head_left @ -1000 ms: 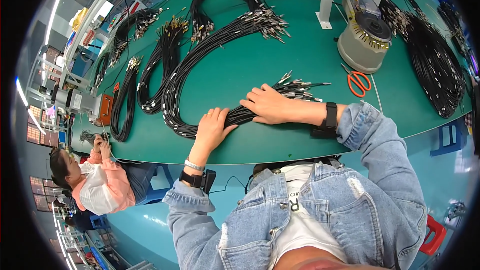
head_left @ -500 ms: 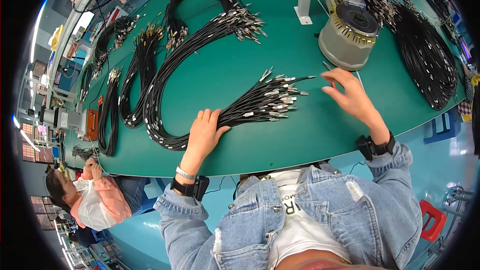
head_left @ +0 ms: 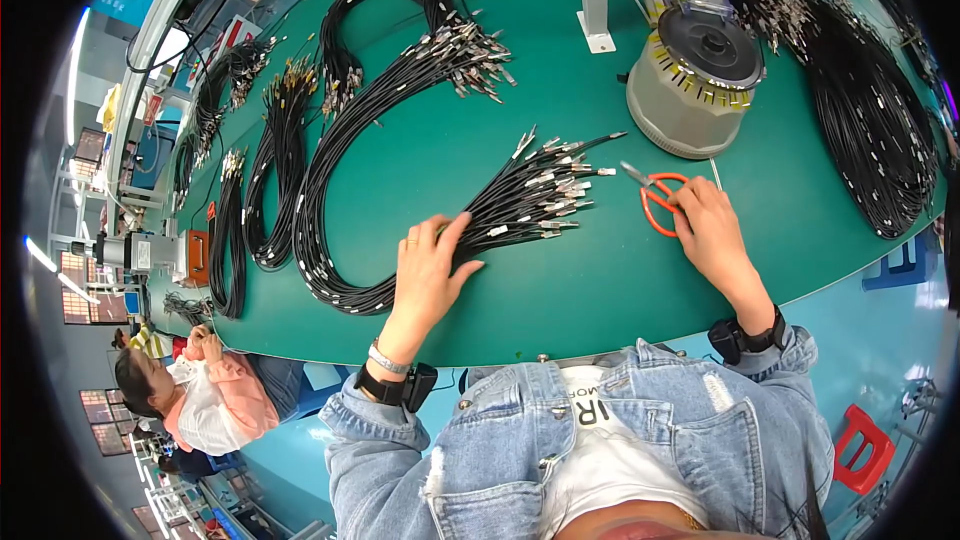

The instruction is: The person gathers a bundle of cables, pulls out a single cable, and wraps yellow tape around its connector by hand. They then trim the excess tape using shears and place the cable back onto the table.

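My left hand (head_left: pixel 428 275) lies over a long curved bundle of thin black cables (head_left: pixel 325 170), its thumb and fingers spread apart. Beyond its fingertips the cable ends fan out to the right, tipped with silvery connectors and white tags. Right of these ends, my right hand (head_left: pixel 712 230) has its fingers on the handle of orange-handled scissors (head_left: pixel 660 202). Their metal blades point up and left, close to the connector tips.
A grey round tape dispenser (head_left: pixel 692 80) stands beyond my right hand, near a white metal post (head_left: pixel 594 0). More black cable bundles lie left (head_left: pixel 280 160) and far right (head_left: pixel 865 110) on the green table (head_left: pixel 570 290). Another person (head_left: pixel 215 395) sits at left.
My right hand has come toward me from beside the tape dispenser, and the scissors now show plainly at its fingers. My left hand's fingers have loosened and spread over the cables.
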